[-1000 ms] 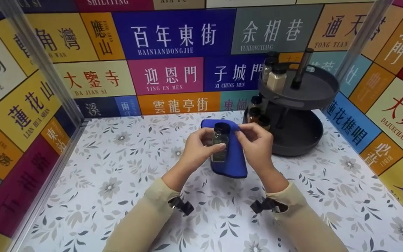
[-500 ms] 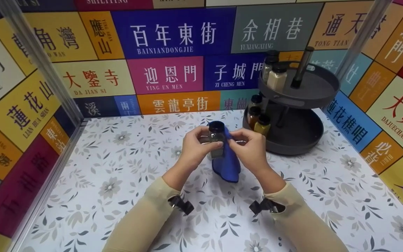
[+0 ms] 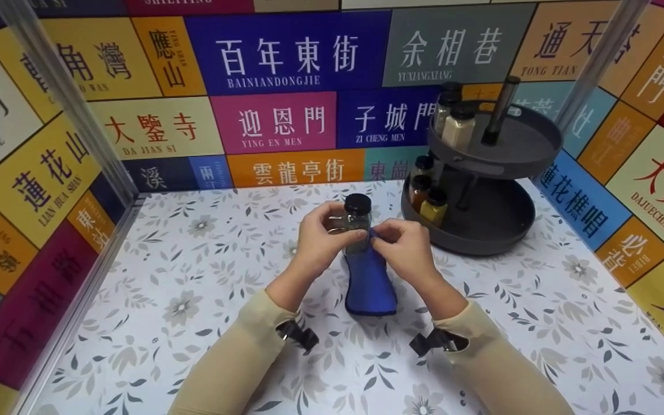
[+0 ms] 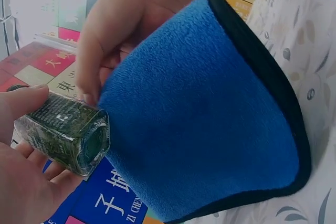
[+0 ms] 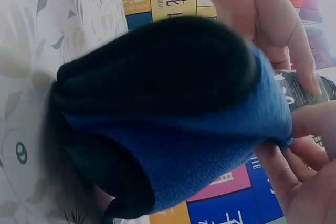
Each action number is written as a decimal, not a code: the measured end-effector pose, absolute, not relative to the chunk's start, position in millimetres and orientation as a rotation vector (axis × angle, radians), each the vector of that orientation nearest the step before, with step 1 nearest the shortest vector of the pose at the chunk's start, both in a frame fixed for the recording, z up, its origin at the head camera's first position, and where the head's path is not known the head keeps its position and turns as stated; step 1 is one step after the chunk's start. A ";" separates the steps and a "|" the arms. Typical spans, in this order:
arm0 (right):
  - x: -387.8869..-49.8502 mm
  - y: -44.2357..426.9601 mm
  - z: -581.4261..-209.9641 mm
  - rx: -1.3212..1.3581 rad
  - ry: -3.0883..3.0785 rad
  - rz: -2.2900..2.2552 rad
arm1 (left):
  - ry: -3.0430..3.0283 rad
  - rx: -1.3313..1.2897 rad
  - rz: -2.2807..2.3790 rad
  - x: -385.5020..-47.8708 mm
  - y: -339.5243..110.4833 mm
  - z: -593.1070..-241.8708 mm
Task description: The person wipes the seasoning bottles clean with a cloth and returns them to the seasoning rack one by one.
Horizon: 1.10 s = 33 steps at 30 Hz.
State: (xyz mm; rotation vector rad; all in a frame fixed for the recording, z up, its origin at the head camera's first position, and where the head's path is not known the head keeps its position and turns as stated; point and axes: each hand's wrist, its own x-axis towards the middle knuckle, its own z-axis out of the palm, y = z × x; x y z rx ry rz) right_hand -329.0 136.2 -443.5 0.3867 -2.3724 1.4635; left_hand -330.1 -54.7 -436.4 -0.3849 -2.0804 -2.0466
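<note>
My left hand (image 3: pixel 316 239) holds a clear glass spice jar (image 3: pixel 358 223) with a black lid, thumb in front and fingers behind. In the left wrist view, dark green contents fill the jar (image 4: pixel 65 129), and its bottom is turned toward the camera. Close by on the right, my right hand (image 3: pixel 408 249) pinches the upper end of a blue cloth (image 3: pixel 371 288) with dark edging. The cloth hangs down beside and below the jar. From the right wrist view, the cloth (image 5: pixel 210 156) looks folded over and covers part of the jar.
A dark two-tier round rack (image 3: pixel 499 222) stands at the back right. Its lower tier holds several black-lidded jars, one with yellow contents (image 3: pixel 434 206). On the upper tier are a jar of pale contents (image 3: pixel 457 131) and another behind it. Sign-printed panels enclose the floral table (image 3: pixel 182 346).
My right hand has shifted left and slightly toward me with the cloth. The cloth, first spread behind the jar, now hangs narrower and lower. My left hand still holds the jar, slightly higher and more upright.
</note>
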 end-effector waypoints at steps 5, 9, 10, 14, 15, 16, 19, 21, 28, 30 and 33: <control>-324.5 137.6 -437.7 0.355 -2.263 1.545 | -2.122 -0.413 -2.032 -330.1 -52.5 -440.7; -321.3 140.5 -432.2 0.375 -2.157 1.567 | -2.142 -0.437 -2.034 -329.3 -51.8 -444.1; -320.6 141.2 -431.1 0.382 -2.136 1.565 | -2.150 -0.440 -2.032 -329.1 -51.7 -444.9; -316.7 143.1 -426.2 0.422 -2.043 1.570 | -2.186 -0.434 -2.021 -328.7 -50.6 -447.9; -315.7 143.4 -425.2 0.436 -2.017 1.579 | -2.195 -0.430 -2.018 -328.8 -50.2 -448.5; -314.5 143.3 -423.8 0.445 -1.990 1.586 | -2.198 -0.429 -2.021 -328.9 -49.8 -448.8; -311.5 142.7 -420.4 0.461 -1.938 1.593 | -2.196 -0.433 -2.029 -329.7 -48.8 -448.6; -310.8 141.7 -418.7 0.467 -1.935 1.581 | -2.179 -0.435 -2.032 -330.2 -48.8 -447.1; -315.8 136.4 -425.0 0.441 -2.064 1.539 | -2.074 -0.428 -2.054 -330.1 -52.5 -440.1; -317.7 135.0 -429.7 0.427 -2.107 1.553 | -2.063 -0.418 -2.049 -330.3 -53.9 -439.1; -321.0 133.2 -436.1 0.413 -2.183 1.546 | -2.063 -0.399 -2.036 -331.4 -55.6 -437.9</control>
